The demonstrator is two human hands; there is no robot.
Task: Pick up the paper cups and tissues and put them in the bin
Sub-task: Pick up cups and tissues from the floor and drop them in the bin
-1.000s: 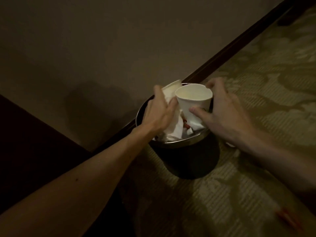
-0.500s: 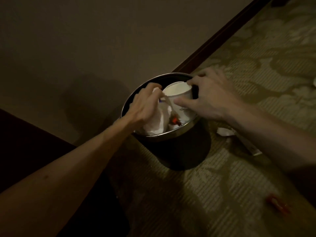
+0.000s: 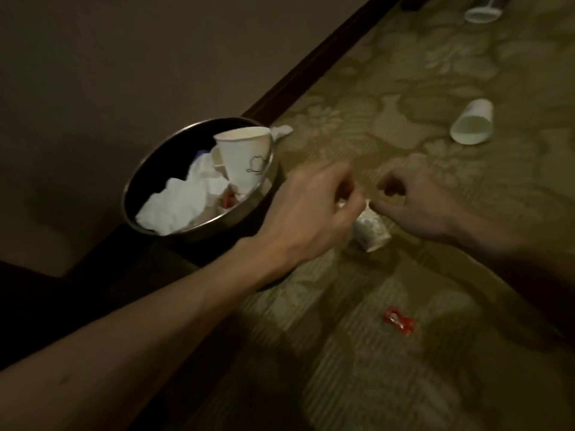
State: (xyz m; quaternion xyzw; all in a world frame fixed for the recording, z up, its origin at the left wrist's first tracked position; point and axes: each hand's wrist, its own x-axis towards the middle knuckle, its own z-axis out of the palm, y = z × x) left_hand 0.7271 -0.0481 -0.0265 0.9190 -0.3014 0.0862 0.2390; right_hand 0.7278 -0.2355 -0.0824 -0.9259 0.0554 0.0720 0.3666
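Note:
The round metal bin stands against the wall and holds a white paper cup leaning on its right rim and crumpled tissues. Right of the bin a crumpled white paper cup lies on the carpet. My left hand hovers just left of it, fingers loosely curled and blurred, holding nothing I can see. My right hand is just right of it, fingers loosely curled, thumb tip touching the cup's top edge. Another paper cup lies on its side farther right. A third lies at the top edge.
A small tissue scrap lies on the patterned carpet behind the bin's right side. A red sweet wrapper lies nearer to me. A dark skirting board runs along the wall, and dark furniture fills the lower left.
Both hands let go of the cup and tissue in the bin and moved right and down to the crumpled cup on the carpet. The view swung right, showing more cups.

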